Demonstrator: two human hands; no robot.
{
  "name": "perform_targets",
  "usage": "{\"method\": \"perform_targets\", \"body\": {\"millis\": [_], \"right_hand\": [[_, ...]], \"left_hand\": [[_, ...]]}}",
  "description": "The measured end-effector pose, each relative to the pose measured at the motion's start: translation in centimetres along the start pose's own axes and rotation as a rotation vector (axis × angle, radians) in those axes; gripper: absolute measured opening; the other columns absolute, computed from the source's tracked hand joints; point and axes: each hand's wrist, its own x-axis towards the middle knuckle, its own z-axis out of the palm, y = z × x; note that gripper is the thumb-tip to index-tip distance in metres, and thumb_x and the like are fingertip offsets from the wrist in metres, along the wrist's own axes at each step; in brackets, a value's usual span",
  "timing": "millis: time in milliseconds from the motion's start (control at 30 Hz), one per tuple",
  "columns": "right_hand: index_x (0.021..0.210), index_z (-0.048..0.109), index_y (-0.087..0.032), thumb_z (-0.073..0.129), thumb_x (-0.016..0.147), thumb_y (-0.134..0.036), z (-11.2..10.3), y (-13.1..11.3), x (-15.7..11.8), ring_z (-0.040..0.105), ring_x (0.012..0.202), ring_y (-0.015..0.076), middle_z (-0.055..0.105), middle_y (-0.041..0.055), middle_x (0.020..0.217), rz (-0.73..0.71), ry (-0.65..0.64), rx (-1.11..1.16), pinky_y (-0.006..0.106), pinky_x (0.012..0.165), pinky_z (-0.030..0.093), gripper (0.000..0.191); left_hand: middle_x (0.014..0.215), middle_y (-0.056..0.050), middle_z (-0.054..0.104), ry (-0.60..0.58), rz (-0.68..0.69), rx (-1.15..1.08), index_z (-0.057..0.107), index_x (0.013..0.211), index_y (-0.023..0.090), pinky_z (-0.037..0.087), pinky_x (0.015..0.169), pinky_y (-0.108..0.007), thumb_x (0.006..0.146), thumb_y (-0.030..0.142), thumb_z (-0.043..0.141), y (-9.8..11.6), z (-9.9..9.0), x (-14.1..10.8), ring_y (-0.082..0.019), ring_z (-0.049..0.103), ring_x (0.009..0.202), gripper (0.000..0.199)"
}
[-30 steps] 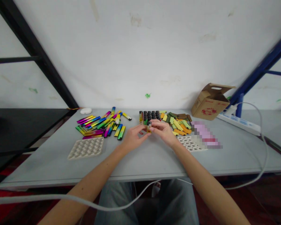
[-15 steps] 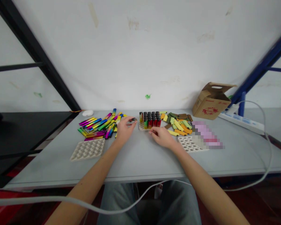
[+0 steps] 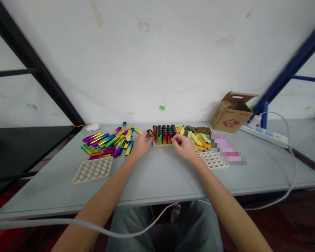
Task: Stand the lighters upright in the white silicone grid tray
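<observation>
In the head view, a pale tray (image 3: 157, 143) at mid-table holds rows of upright lighters (image 3: 165, 138) with black tops and coloured bodies. My left hand (image 3: 141, 144) is closed around a dark-topped lighter (image 3: 150, 133), which leans at the tray's left end. At the tray's right front corner is my right hand (image 3: 184, 147), its thumb and fingers pinched together. What those fingers grip, if anything, is hidden. Shiny multicoloured metallic sleeves (image 3: 110, 140) lie piled left of my left hand. Yellow, orange, green and brown sleeves (image 3: 199, 139) lie beyond my right hand.
Two more pale trays lie on the table, one with round hollows (image 3: 93, 170) at left and a holed one (image 3: 214, 160) at right. A cardboard box (image 3: 229, 117), a power strip (image 3: 265, 135) and a white case (image 3: 92, 127) stand toward the wall. A white cable (image 3: 94, 227) crosses in front.
My left hand has brought its lighter right to the tray's left end, where it now leans. My right hand has shifted to the tray's right front corner. The view has moved slightly.
</observation>
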Motion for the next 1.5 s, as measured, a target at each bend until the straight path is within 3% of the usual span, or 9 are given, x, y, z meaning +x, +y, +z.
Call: {"method": "perform_targets", "body": {"millis": [233,367,500,700,1000,1233,1500], "right_hand": [[0.074,0.063,-0.019,0.048,0.085,-0.035,0.01,-0.25,0.10,0.052,0.055,0.0146,0.060,0.0011,0.059,0.137,0.065,-0.140,0.025,0.054,0.030,0.025],[0.075,0.065,-0.019,0.048,0.086,-0.035,0.00,-0.19,0.17,0.054,0.056,0.0155,0.063,0.0023,0.061,0.164,0.076,-0.157,0.026,0.055,0.031,0.026],[0.077,0.066,-0.019,0.049,0.086,-0.034,0.20,-0.18,0.11,0.055,0.056,0.0154,0.065,0.0025,0.063,0.147,0.045,-0.149,0.026,0.054,0.031,0.024],[0.077,0.067,-0.019,0.050,0.085,-0.032,0.30,-0.29,0.04,0.054,0.056,0.0153,0.065,0.0021,0.063,0.119,0.022,-0.163,0.026,0.054,0.030,0.023],[0.078,0.066,-0.019,0.048,0.086,-0.033,0.44,-0.24,-0.01,0.054,0.056,0.0147,0.064,0.0012,0.063,0.113,0.004,-0.146,0.025,0.054,0.030,0.024],[0.077,0.065,-0.019,0.048,0.086,-0.032,0.34,-0.44,-0.03,0.054,0.056,0.0144,0.064,0.0013,0.063,0.101,-0.009,-0.135,0.025,0.055,0.032,0.024],[0.076,0.065,-0.019,0.049,0.087,-0.033,0.40,-0.52,-0.14,0.054,0.057,0.0144,0.065,0.0017,0.064,0.074,-0.018,-0.150,0.025,0.055,0.032,0.024]], "left_hand": [[0.094,-0.007,0.073,-0.050,0.041,-0.008,0.065,0.099,0.018,0.052,0.076,-0.032,0.081,0.022,0.057,0.16,0.32,-0.09,-0.021,0.066,0.087,0.020],[0.084,-0.005,0.073,-0.029,-0.002,-0.057,0.067,0.088,0.018,0.052,0.070,-0.030,0.077,0.024,0.062,0.14,0.45,0.13,-0.020,0.066,0.078,0.013],[0.075,-0.005,0.071,0.016,-0.001,-0.082,0.067,0.079,0.017,0.052,0.065,-0.031,0.075,0.027,0.065,0.01,0.65,0.20,-0.020,0.065,0.070,0.010],[0.088,-0.007,0.069,0.036,0.041,-0.065,0.066,0.087,0.016,0.052,0.068,-0.030,0.080,0.020,0.055,-0.13,0.92,0.14,-0.019,0.064,0.075,0.013],[0.084,-0.007,0.068,0.030,0.019,-0.012,0.059,0.092,0.017,0.052,0.073,-0.033,0.084,0.020,0.054,-0.06,0.84,-0.26,-0.021,0.064,0.079,0.010],[0.092,-0.011,0.069,0.020,0.141,0.073,0.062,0.091,0.017,0.050,0.082,-0.037,0.087,0.017,0.047,0.39,0.62,-0.33,-0.026,0.063,0.091,0.016],[0.089,-0.008,0.074,0.069,-0.002,0.084,0.064,0.109,0.019,0.051,0.074,-0.034,0.086,0.022,0.057,0.75,0.51,-0.57,-0.024,0.068,0.079,0.024]]}}
